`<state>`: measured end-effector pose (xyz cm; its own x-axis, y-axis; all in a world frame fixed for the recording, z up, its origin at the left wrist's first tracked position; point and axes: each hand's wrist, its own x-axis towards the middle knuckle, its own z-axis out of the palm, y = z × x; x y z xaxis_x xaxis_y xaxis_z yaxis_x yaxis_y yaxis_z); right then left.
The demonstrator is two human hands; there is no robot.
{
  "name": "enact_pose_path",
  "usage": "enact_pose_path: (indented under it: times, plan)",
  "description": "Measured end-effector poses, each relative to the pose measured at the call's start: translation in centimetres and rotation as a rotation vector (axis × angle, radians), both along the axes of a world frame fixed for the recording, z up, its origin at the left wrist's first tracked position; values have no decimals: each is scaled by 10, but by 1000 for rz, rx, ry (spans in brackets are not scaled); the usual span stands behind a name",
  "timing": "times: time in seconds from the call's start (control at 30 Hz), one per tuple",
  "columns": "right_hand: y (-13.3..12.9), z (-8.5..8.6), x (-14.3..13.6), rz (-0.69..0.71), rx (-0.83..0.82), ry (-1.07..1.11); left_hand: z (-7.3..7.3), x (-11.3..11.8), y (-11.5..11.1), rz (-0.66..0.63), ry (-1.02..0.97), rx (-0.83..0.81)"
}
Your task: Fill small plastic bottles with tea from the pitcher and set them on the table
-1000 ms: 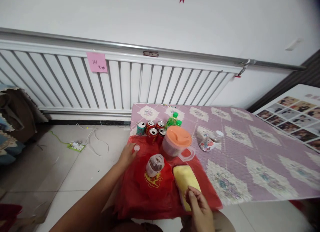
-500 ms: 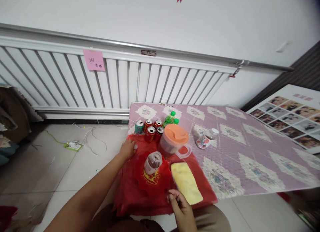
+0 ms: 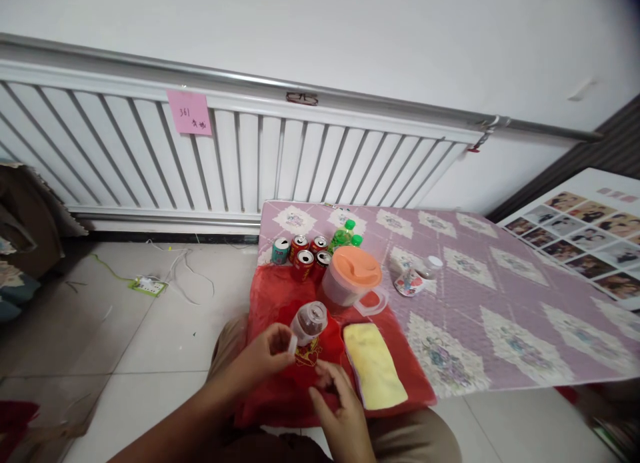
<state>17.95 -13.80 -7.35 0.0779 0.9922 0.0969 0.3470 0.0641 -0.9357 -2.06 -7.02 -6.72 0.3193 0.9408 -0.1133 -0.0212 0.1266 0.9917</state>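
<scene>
Pinched in my left hand [image 3: 265, 353] is a small white cap [image 3: 293, 344], held just left of a clear plastic bottle [image 3: 309, 322]. The bottle stands uncapped on a red mat with a gold print [image 3: 307, 358]. My right hand [image 3: 340, 410] hovers over the red cloth [image 3: 285, 410], fingers apart and holding nothing. A folded yellow cloth [image 3: 375, 366] lies to the right of that hand. Behind the bottle is a clear pitcher [image 3: 340, 286] with an orange lid [image 3: 356, 266].
Several drink cans [image 3: 303, 263] and green-capped bottles [image 3: 345, 233] stand at the back. A capped bottle [image 3: 417, 276] lies on the purple flowered tablecloth [image 3: 450, 296]. Against the wall is a radiator [image 3: 270, 163]. A power strip [image 3: 147, 285] with cables sits on the floor.
My left hand has picked up the white cap from the cloth's left edge and brought it toward the bottle. My right hand moved slightly left and its fingers spread.
</scene>
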Motion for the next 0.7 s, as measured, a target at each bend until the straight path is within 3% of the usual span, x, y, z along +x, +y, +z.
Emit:
enact_pose_path:
  times: [0.07, 0.13, 0.3, 0.43, 0.6, 0.7]
  plan:
    - [4, 5, -9, 73, 86, -71, 5, 9, -17, -91, -209, -134]
    - [7, 8, -14, 136, 128, -116, 11, 14, -26, -101, -300, -234]
    - [13, 9, -10, 178, 109, -160, 22, 15, -25, -116, -359, -312]
    - [18, 19, -9, 230, 65, -153, 22, 13, -22, -151, -353, -332]
    - [30, 44, -8, 232, 19, -116, 17, 9, -16, -206, -219, -201]
    - [46, 64, 3, 146, -4, -81, 15, 6, -5, 21, 7, 25]
